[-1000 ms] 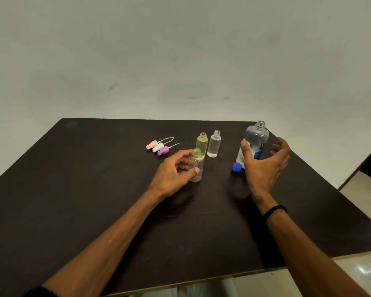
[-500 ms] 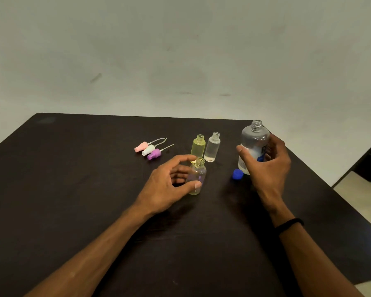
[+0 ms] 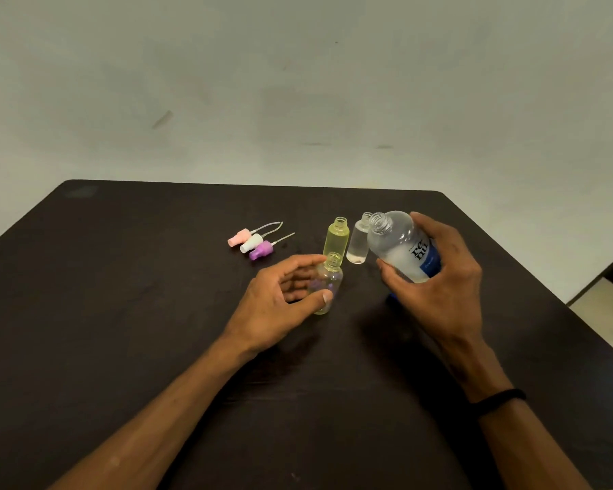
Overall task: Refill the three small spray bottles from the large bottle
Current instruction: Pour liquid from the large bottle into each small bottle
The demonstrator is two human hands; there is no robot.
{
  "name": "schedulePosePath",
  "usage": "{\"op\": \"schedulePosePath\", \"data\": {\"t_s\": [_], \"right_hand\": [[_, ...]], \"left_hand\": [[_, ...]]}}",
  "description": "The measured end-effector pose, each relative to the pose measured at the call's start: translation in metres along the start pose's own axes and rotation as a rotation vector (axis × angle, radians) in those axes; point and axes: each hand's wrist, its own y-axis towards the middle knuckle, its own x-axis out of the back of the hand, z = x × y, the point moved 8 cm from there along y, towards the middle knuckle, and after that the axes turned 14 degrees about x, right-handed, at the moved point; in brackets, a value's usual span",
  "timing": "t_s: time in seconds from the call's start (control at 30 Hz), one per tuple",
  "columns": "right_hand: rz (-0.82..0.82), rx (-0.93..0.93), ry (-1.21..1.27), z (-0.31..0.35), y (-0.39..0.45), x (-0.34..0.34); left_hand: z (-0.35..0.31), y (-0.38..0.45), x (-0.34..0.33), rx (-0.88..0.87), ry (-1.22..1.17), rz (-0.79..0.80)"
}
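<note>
My right hand [image 3: 439, 288] grips the large clear bottle [image 3: 397, 242] with a blue label, lifted off the table and tilted left, its open neck pointing toward the small bottles. My left hand [image 3: 280, 305] holds a small clear bottle [image 3: 328, 281] with a purplish tint, upright on the dark table [image 3: 121, 313], thumb in front and fingers behind. A small yellow bottle [image 3: 336, 238] and a small clear bottle [image 3: 357, 245] stand open just behind it.
Three spray tops, pink [image 3: 239, 238], white [image 3: 251, 243] and purple [image 3: 261, 250], lie with their dip tubes to the left of the bottles. A blue cap [image 3: 391, 297] peeks out under my right hand. The table's right edge drops to a pale floor.
My right hand has lifted the large bottle from the table and tilted it left toward the small bottles. My left hand has stayed around the front small bottle.
</note>
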Motion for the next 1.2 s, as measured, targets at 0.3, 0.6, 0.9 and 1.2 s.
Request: {"op": "schedulePosePath", "data": {"t_s": [0.3,0.6,0.9,1.2], "right_hand": [[0.103,0.121,-0.088,0.009,0.0,-0.006],[0.141,0.1,-0.159,0.015,0.002,-0.008],[0.147,0.128,-0.17,0.021,0.002,-0.012],[0.148,0.14,-0.169,0.023,0.004,-0.012]], "left_hand": [[0.004,0.002,-0.001,0.014,-0.001,0.018],[0.006,0.002,-0.003,-0.006,0.048,0.035],[0.008,0.002,-0.002,0.0,0.049,0.047],[0.008,0.004,-0.003,0.0,0.049,0.06]]}}
